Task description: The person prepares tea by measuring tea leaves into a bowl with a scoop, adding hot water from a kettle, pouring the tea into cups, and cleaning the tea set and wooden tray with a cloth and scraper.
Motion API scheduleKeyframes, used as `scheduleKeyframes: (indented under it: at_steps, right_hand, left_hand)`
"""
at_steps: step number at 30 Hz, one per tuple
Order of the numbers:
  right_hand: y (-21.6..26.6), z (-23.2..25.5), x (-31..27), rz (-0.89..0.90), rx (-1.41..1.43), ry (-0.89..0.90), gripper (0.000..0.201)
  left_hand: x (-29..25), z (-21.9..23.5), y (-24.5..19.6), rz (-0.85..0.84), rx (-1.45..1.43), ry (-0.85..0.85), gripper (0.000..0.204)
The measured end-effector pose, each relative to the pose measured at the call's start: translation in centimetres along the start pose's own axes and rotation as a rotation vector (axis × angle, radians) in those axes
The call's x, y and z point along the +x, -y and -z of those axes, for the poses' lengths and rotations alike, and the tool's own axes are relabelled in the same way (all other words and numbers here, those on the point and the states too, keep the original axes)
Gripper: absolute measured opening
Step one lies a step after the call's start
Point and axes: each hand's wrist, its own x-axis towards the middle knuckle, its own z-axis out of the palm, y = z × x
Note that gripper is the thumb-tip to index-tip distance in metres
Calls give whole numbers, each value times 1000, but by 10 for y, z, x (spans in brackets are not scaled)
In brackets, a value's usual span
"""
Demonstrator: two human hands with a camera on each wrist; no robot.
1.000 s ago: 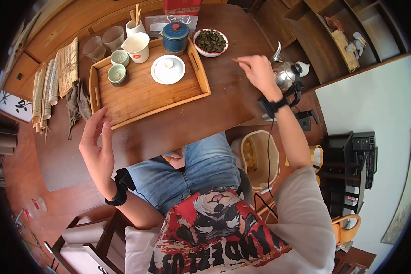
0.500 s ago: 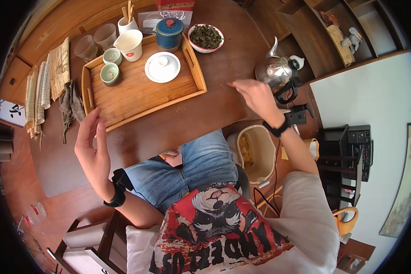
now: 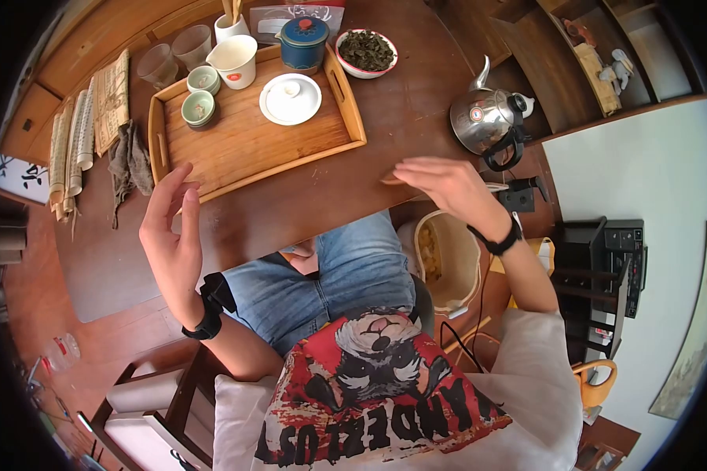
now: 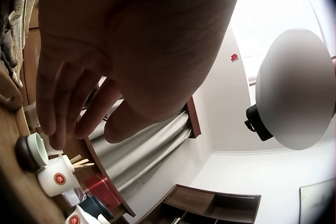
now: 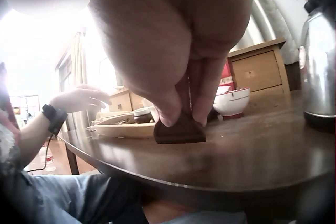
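Note:
My right hand [image 3: 456, 192] is low over the table, right of the wooden tray [image 3: 279, 170], with a small dark brown flat piece [image 5: 180, 131] pinched between thumb and fingers. In the right wrist view its wide end points down near the tabletop. Beside the tray's near left corner, my left hand [image 3: 173, 251] holds nothing, its fingers loosely bent and thumb apart. On the tray are green cups [image 3: 199, 108], a white pitcher [image 3: 234, 63], a white lidded bowl [image 3: 291, 100] and a blue pot [image 3: 302, 47]. A bowl of dark leaves [image 3: 366, 52] stands right of the tray.
A steel kettle [image 3: 483, 122] stands at the table's right. Glass cups [image 3: 158, 66], a grey cloth [image 3: 130, 161] and rolled mats [image 3: 82, 141] lie left of the tray. A bin [image 3: 452, 271] stands below the table's front edge.
My right hand has moved from beside the kettle toward the table's front edge, still holding the brown piece, and the kettle shows more fully. My left hand has hardly moved.

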Motion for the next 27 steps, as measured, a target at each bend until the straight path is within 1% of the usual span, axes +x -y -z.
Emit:
scheduleKeyframes:
  at_steps: [1,2,4,5,7,9,12,15,18,19,21,23,25,26,27]
  right_hand:
    - [-5,-6,15,85,14,-40,27]
    - [-7,-13,31,90,19,-48,27]
    - [-7,-25,57,251,67,-30,28]
    - [-5,-32,63,258,69,-36,28]
    - [-4,-47,69,313,7,33,42]
    - [-4,-50,66,295,0,56,44]
    - [-13,-44,45,317,48,31,45]
    - [-23,-29,16,303,83,72,41]
    - [-40,-10,-11,313,102,149,50]
    - [-44,-3,-18,307,100,150,50]
    - [-51,14,-32,296,65,220,50]
    - [-64,33,-51,264,56,250,50]
    - [-84,53,-75,168,-13,294,48]
    - [-87,62,-83,122,-63,327,41]
    - [-87,67,-89,122,-73,330,41]
  left_hand:
    - [-1,1,-1,-6,7,-2,34]
    - [-2,3,-3,-13,14,-3,34]
    - [-5,7,-9,-21,21,-17,34]
    - [-7,8,-11,-23,17,-28,33]
    - [-8,12,-15,-24,27,-46,33]
    - [-9,12,-17,-20,30,-55,33]
    - [-7,10,-16,-15,37,-53,33]
    - [-5,7,-14,-18,25,-27,33]
    - [-2,0,-14,-33,14,-6,34]
    - [-2,-2,-16,-15,28,11,34]
    - [-2,-7,-16,5,36,29,34]
    - [-1,-10,-16,-59,57,35,33]
    - [-1,-11,-17,-67,55,35,33]
    - [-1,-12,-17,-74,57,36,33]
    - [0,-14,-17,-76,48,31,33]
